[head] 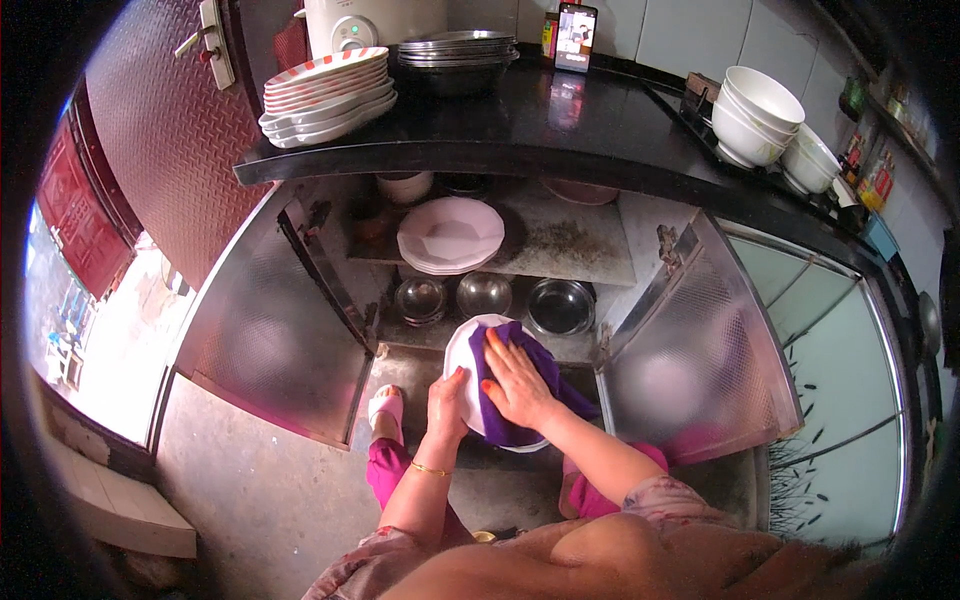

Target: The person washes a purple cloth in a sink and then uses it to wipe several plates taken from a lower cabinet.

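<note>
My left hand (448,403) grips the left rim of a white plate (459,346), thumb on its upper face. A purple cloth (489,420) covers the plate's middle and right side and hangs past its right edge. Flat on that cloth, my right hand (519,381) presses with its fingers spread slightly. Beyond the plate is an open cabinet, where a small stack of pale plates (450,234) rests on the upper shelf (577,251). Below, steel bowls (484,294) and a round steel dish (561,307) stand on the cabinet floor.
Metal cabinet doors stand swung out at left (277,330) and right (697,360). On the black countertop (480,112) are stacked white dishes (330,101), steel plates (457,49), a phone (575,37) and white bowls (757,116). A glass-fronted door (847,375) lies at far right.
</note>
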{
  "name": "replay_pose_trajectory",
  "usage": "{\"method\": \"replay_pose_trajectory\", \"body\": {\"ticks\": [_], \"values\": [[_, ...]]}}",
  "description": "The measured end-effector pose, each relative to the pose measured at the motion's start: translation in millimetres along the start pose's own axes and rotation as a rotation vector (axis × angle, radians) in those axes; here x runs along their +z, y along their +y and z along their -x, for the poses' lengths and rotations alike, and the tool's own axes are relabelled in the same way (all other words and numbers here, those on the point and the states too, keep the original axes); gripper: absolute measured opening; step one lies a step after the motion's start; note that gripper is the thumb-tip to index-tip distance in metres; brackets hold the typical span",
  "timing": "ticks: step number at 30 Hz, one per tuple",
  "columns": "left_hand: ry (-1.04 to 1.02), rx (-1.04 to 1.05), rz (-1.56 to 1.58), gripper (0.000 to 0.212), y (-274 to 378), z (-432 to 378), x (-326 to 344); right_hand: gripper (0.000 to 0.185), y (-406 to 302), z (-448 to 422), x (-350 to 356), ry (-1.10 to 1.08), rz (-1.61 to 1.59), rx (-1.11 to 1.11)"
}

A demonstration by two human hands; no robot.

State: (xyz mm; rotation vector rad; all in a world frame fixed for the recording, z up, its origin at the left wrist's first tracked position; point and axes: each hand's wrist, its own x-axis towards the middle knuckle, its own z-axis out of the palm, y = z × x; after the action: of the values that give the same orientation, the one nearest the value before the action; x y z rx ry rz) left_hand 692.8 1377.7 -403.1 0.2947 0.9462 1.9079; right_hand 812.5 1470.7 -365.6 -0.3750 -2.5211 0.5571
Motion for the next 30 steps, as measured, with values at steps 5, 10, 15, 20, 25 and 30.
{"method": "replay_pose_trajectory", "body": {"ticks": [5, 10, 15, 20, 25, 30], "values": [[0.106, 0.118, 0.2, 0.025, -2, -9, -15, 0.059, 9, 0, 10, 0.052, 0.12, 0.153], [0.143, 0.144, 0.201, 0.031, 3, -14, -27, 0.064, -6, 19, 26, -0.089, 0.076, 0.158], [0.011, -0.03, 0.077, 0.029, -2, -11, -20, 0.061, -27, 12, 8, -0.109, -0.055, -0.008], [0.049, -0.004, 0.088, 0.028, -4, -1, 0, 0.058, 6, 0, 0, 0.0, 0.015, 0.175], [0.121, 0.11, 0.284, 0.027, 2, -14, -16, 0.059, 7, 8, 12, -0.013, 0.122, 0.225], [0.121, 0.191, 0.252, 0.037, 9, -9, -14, 0.064, -28, 24, 15, -0.061, 0.032, 0.144]]}}
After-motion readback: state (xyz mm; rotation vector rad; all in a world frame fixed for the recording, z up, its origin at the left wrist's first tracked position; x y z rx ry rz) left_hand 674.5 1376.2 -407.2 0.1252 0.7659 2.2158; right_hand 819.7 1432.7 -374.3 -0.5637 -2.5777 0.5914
